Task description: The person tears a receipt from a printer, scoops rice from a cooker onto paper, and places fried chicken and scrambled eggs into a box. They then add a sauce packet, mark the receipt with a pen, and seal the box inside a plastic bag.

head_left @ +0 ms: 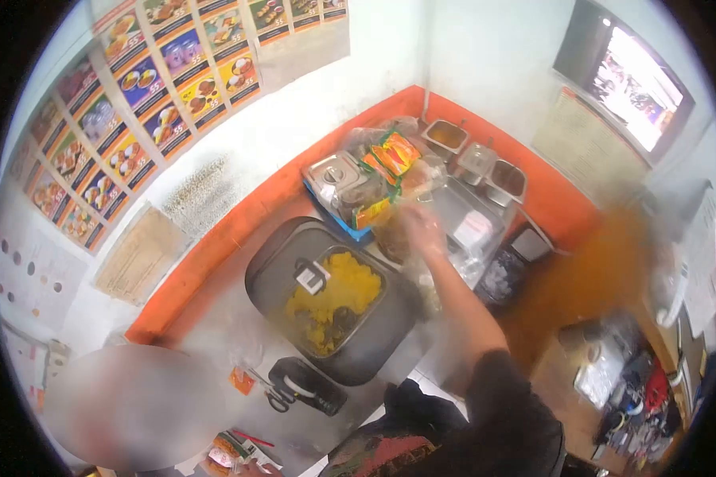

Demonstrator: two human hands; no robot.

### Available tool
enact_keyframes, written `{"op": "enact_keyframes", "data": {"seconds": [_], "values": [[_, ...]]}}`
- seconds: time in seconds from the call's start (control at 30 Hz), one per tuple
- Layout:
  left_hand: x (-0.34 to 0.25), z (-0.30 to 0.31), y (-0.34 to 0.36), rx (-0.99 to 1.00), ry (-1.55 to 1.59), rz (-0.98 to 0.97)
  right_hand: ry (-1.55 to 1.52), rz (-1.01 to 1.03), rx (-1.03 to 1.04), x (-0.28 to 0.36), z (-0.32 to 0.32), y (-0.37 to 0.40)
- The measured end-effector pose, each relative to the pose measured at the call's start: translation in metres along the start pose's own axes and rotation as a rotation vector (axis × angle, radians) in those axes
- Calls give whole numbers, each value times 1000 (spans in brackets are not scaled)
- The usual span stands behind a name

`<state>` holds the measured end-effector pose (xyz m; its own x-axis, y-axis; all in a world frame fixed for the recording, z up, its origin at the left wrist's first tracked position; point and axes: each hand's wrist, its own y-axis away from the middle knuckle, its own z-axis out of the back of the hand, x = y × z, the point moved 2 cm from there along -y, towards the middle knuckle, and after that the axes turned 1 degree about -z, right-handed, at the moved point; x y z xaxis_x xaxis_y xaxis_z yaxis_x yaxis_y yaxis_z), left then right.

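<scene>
My right hand [425,230] reaches over the clear plastic bags beside the yellow-orange packets [398,154]. It is smeared, and its fingers and any hold on a bag cannot be made out. A blue tray [363,233] with a steel lidded container [334,174] lies left of it. Nearer to me, a large dark grey pan [274,274] holds yellow food [348,280] and a black-handled object with a white label [311,277]. Fingertips [254,469] show at the bottom edge by a colourful packet [224,453]; whose they are I cannot tell.
Steel containers [445,137] stand in the back corner, with a steel lid bearing a white label [473,229] nearer. Scissors [278,396] and a black case [314,385] lie on the counter [239,302]. A blurred person [135,405] is at lower left. Cluttered items [636,389] fill the right.
</scene>
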<state>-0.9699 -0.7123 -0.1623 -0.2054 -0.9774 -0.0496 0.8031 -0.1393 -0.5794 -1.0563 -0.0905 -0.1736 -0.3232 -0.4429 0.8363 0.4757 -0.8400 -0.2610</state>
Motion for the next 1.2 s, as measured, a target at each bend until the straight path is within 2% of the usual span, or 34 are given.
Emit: {"op": "enact_keyframes", "data": {"seconds": [0.1,0.17,0.2,0.27,0.3,0.4,0.5,0.6,0.7,0.77,0.8,0.9,0.93,1.0,1.1,1.2], "values": [[-15,-6,33,252,-44,8,211,332,143,8,-42,-78],[-24,-7,47,411,-59,20,521,371,429,16,-65,-123],[-28,-2,51,400,-67,66,675,387,566,18,-76,-139],[-33,9,53,373,-82,152,713,431,693,-25,-120,-174],[-41,18,50,288,-88,91,736,457,754,-39,-137,-187],[-56,29,55,262,-153,185,752,370,858,7,-108,-174],[-64,26,59,247,-201,173,736,437,868,-15,-125,-183],[-65,20,56,291,-210,189,642,443,754,-52,-146,-199],[-64,17,45,398,-255,179,771,515,559,-14,-117,-199],[-65,8,31,432,-307,155,498,551,483,-6,-92,-203],[-62,-2,26,394,-193,188,362,564,443,-6,-81,-206],[-79,-35,-2,273,139,228,-205,101,621,-12,-65,-211],[-104,-39,-25,232,236,205,-250,130,606,-9,-58,-208],[-152,-47,-70,270,505,165,-340,186,583,1,-40,-192],[-223,-51,-124,411,846,48,-1006,-152,805,18,-24,-135],[-292,-44,-161,495,1265,95,-1105,-193,935,57,1,-63]]}}
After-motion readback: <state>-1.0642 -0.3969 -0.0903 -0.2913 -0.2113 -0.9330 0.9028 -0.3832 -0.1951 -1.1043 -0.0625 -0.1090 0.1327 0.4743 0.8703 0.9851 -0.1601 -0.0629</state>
